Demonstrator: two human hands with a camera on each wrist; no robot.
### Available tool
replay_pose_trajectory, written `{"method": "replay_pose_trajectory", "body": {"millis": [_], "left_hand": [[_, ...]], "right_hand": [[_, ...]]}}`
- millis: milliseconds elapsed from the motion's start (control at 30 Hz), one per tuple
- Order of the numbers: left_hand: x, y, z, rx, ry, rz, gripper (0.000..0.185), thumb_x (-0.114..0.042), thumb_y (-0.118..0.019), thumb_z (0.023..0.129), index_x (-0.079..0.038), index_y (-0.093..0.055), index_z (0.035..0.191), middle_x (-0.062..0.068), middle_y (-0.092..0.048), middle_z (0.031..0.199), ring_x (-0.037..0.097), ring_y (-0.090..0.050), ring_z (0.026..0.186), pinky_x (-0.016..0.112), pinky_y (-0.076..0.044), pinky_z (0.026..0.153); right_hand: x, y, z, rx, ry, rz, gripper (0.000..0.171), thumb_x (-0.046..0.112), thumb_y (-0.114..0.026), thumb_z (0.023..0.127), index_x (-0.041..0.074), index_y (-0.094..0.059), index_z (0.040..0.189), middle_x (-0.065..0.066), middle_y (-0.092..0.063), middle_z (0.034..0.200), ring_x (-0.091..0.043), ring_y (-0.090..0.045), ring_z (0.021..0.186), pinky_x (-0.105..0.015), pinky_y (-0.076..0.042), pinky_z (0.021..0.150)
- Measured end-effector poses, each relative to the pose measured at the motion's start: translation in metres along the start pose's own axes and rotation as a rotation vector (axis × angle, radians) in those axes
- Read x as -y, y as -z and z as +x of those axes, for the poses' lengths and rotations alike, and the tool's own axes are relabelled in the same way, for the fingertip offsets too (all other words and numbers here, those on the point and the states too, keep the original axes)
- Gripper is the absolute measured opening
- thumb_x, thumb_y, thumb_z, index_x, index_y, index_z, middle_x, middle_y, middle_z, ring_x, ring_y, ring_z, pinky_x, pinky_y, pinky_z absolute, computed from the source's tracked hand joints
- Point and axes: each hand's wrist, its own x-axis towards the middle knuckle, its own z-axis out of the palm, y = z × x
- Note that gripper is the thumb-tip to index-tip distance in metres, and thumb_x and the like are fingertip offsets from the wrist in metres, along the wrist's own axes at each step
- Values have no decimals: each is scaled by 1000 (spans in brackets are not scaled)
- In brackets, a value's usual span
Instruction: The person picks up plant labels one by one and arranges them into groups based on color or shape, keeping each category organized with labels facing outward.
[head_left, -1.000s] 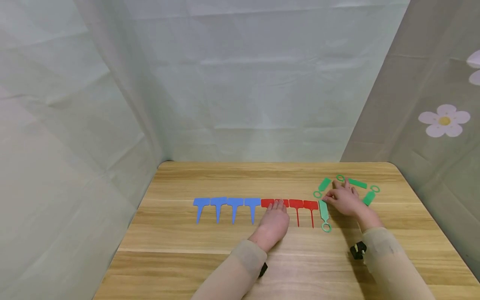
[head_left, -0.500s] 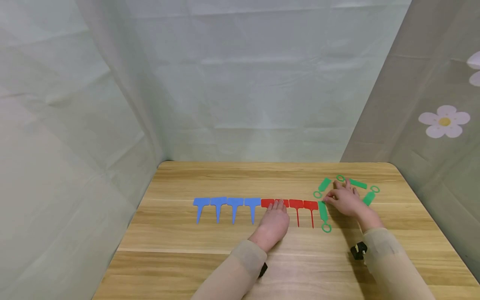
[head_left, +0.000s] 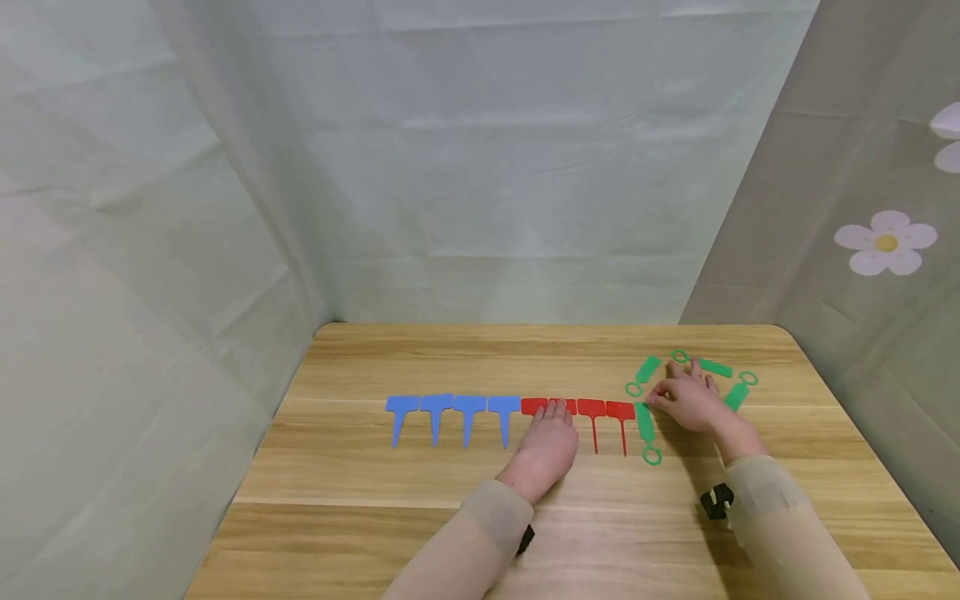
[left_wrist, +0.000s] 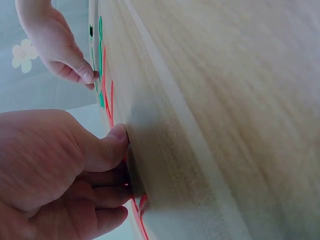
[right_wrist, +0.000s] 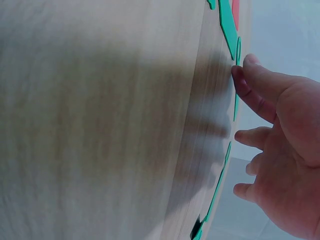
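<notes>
Blue T-shaped plant labels (head_left: 470, 406) and red T-shaped plant labels (head_left: 592, 408) lie side by side in one row on the table. My left hand (head_left: 547, 442) rests its extended fingers on the red labels at the row's middle, partly hiding two of them. At the row's right end lies a green tag with a ring (head_left: 645, 423), its ring toward me. My right hand (head_left: 690, 402) has thumb and forefinger close together at this tag's far end, the other fingers spread. In the right wrist view, the fingertips (right_wrist: 240, 70) appear just off the green tag (right_wrist: 227, 30).
More green ring tags lie around the right hand: one at its upper left (head_left: 648, 369), one behind its fingers (head_left: 715, 367), one at its right (head_left: 738, 395). The wooden table (head_left: 337, 533) meets pale cloth (head_left: 525, 167) at the back and sides.
The green tag at the row's end, slightly raised at its far end a second ago, now lies flat against the last red label. Both hands have barely moved.
</notes>
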Motion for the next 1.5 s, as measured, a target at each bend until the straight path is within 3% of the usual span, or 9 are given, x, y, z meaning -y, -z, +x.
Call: {"method": "replay_pose_trajectory", "body": {"millis": [1500], "left_hand": [[-1,-1,1,-5,7,3,47,-17,-48,115,-6,-50,160,8,-40,170,23,-36,158,37,-31,127]], "right_hand": [[-4,2,-4,-11,4,-2,17,26,-69,106,13,-75,97,-48,-21,161,-77,4,146,-88,-2,112]]}}
